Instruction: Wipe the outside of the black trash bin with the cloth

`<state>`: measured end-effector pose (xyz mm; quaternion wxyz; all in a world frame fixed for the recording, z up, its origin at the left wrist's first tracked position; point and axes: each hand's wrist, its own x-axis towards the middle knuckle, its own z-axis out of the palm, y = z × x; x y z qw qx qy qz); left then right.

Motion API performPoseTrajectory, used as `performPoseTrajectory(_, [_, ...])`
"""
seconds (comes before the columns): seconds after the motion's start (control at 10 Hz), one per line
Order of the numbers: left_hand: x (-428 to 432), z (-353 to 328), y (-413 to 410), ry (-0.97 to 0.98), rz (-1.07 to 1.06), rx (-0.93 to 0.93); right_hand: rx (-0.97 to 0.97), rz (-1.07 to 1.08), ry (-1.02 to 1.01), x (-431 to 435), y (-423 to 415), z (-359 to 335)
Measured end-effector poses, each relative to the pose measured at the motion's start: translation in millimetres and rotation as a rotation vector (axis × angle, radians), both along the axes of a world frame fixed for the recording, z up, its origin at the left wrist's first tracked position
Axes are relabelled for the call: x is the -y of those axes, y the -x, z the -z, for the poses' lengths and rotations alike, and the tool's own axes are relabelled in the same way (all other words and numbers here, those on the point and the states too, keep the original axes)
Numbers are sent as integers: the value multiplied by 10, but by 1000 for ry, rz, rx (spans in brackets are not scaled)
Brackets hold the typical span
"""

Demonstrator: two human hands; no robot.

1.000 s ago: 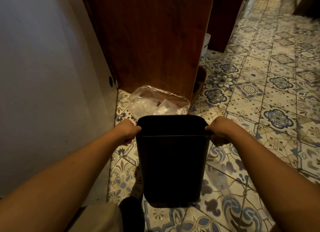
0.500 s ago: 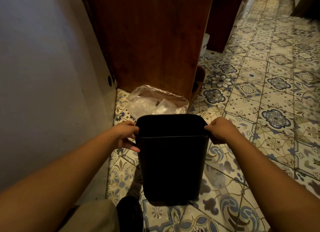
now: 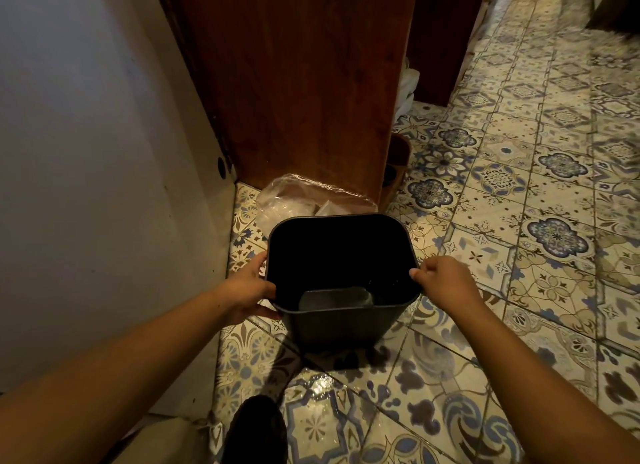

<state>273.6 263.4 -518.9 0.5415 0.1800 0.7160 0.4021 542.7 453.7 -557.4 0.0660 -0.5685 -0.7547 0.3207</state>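
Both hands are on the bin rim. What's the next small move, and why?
Probably free the right hand and go for the cloth, with the left hand steadying the bin. Both hands grip the rim, neither holds a cloth, and none is in view, so wiping cannot start yet.

There is one black trash bin (image 3: 341,328). Two hands show, one left hand (image 3: 247,287) and one right hand (image 3: 445,283), with two bare forearms. There is one clear plastic bag (image 3: 291,197), one wooden panel (image 3: 294,82) and one pale wall (image 3: 97,152). One dark shape (image 3: 256,429) sits at the bottom edge, possibly a single shoe. The patterned floor tiles (image 3: 554,238) number in the dozens; the far ones blur, so there is no exact count.
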Motion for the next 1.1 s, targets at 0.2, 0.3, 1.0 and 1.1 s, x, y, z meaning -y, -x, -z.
performPoseTrajectory(0.2, [54,172,104,-39,-58,96,-37,1,-23,-111,129,39])
performPoseTrajectory(0.3, [-43,222,112,-67,-102,133,-69,24,-36,-244,181,55])
performPoseTrajectory(1.0, [-477,210,185,-54,-151,70,-290,366,195,-684,258,69])
performPoseTrajectory(1.1, [-457,-4,155,65,-254,-3,-395,505,251,-428,109,-250])
